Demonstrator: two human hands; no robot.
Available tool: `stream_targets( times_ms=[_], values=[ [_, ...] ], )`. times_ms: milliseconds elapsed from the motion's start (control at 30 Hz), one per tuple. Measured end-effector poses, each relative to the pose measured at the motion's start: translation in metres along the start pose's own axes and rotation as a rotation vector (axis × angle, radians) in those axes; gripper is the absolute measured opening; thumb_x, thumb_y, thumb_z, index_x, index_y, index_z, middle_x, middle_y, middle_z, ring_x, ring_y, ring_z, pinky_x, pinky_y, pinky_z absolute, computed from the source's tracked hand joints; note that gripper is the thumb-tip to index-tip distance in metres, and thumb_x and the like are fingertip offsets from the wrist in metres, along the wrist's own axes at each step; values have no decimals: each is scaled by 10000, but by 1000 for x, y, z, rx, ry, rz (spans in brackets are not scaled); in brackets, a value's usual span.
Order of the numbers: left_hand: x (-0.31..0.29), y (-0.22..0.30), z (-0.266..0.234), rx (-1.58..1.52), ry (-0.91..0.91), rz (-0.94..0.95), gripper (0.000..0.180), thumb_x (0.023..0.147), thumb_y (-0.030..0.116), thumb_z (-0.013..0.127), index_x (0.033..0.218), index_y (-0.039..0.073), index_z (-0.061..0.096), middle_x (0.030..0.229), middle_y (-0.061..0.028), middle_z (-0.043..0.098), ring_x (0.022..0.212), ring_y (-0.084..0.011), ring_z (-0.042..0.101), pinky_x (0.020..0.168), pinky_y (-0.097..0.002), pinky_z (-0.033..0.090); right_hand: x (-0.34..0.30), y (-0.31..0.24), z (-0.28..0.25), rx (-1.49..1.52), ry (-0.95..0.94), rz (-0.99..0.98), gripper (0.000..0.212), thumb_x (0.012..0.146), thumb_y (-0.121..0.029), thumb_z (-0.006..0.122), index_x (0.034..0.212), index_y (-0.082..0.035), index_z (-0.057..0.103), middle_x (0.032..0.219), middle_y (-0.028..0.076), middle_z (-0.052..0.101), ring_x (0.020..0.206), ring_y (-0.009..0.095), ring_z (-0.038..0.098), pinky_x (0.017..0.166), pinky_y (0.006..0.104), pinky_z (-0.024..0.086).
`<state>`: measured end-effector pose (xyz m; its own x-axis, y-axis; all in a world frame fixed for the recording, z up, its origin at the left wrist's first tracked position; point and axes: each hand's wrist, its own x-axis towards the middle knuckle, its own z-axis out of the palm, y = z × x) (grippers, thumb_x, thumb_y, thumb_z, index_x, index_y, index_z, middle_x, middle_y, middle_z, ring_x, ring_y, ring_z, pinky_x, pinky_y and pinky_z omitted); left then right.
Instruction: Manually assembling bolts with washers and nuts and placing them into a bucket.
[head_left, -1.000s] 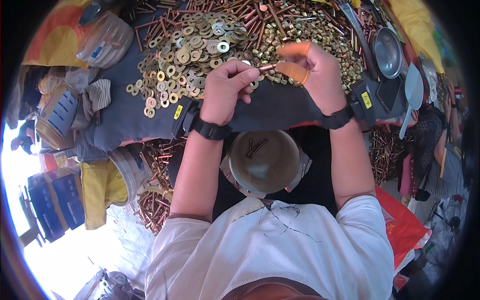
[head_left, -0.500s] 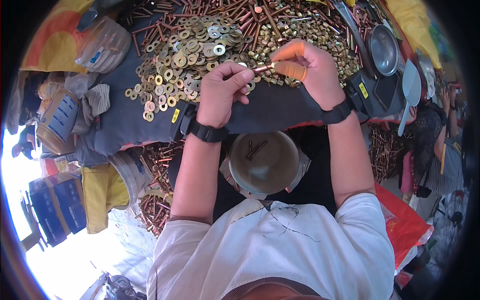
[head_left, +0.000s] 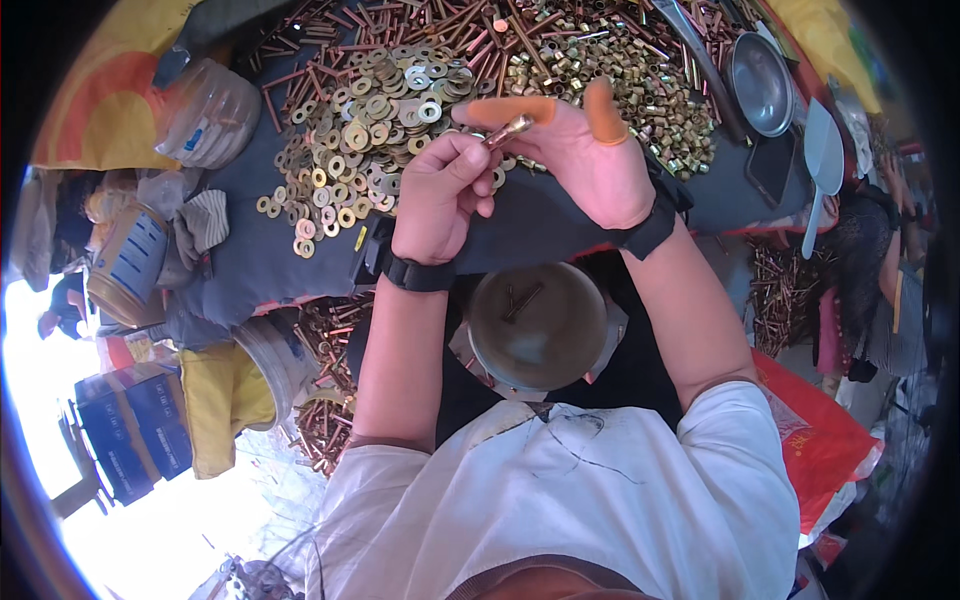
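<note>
with the left hand (head_left: 432, 205) pinching the bolt (head_left: 509, 132) and the right hand (head_left: 588, 168) spread by its tip, a firm pinch should hold it steady.

The left hand (head_left: 432, 208) pinches a copper-coloured metal rod (head_left: 507, 132); the right hand (head_left: 590, 178), fingers spread and wearing 2 orange finger covers (head_left: 603, 115), is just beside it. Flat washers (head_left: 365, 135) and brass-coloured collars (head_left: 625, 90) lie piled on the dark worktop (head_left: 525, 232).

The blue box (head_left: 134, 432), the tub (head_left: 122, 265) and the red bag (head_left: 822, 445) bear unreadable print (head_left: 797, 440).
</note>
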<state>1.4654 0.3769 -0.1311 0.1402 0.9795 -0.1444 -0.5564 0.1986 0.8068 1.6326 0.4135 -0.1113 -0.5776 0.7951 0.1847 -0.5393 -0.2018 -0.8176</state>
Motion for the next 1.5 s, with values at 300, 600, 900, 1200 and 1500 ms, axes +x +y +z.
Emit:
stream_targets(
  times_ms=[300, 600, 900, 1200, 1500],
  values=[
    [1, 0, -9, -96, -18, 40, 153, 892, 185, 582, 881, 33, 579, 821, -52, 587, 623, -84, 501, 483, -213, 449, -3, -4, 3, -268, 224, -54, 889, 847, -716, 170, 1238, 10, 503, 1294, 154, 495, 1204, 249, 453, 1037, 384, 277],
    [-1, 3, -10, -134, -18, 40, 198, 893, 227, 579, 880, 29, 573, 808, -44, 569, 610, -85, 484, 487, -217, 437, 0, -7, 3, -263, 73, -7, 928, 820, -750, 161, 1217, 4, 528, 1255, 154, 529, 1222, 251, 439, 1037, 395, 290],
    [-11, 15, 0, 427, -562, -20, 338, 735, 221, 721, 971, -14, 662, 1091, -142, 598, 926, -188, 600, 797, -293, 493, 8, -17, -41, -952, 593, -244, 193, 835, -212, 627, 949, -69, 687, 845, 66, 684, 745, 138, 638, 683, 251, 474],
    [-3, 20, -5, 486, -262, -122, 438, 805, 275, 657, 1135, -3, 585, 1068, -107, 627, 955, -173, 603, 806, -288, 485, 80, -18, -64, -1894, 611, -153, 443, 749, -358, 677, 1140, -165, 595, 881, 84, 665, 808, 253, 638, 712, 373, 491],
    [-4, 25, -9, 404, -221, -102, 377, 826, 257, 650, 1105, 7, 613, 1007, -60, 638, 889, -108, 584, 728, -231, 471, 128, -19, -69, -2190, 96, 26, 247, 728, -218, 631, 945, -103, 606, 785, 130, 641, 797, 315, 623, 690, 422, 481]
  ],
)
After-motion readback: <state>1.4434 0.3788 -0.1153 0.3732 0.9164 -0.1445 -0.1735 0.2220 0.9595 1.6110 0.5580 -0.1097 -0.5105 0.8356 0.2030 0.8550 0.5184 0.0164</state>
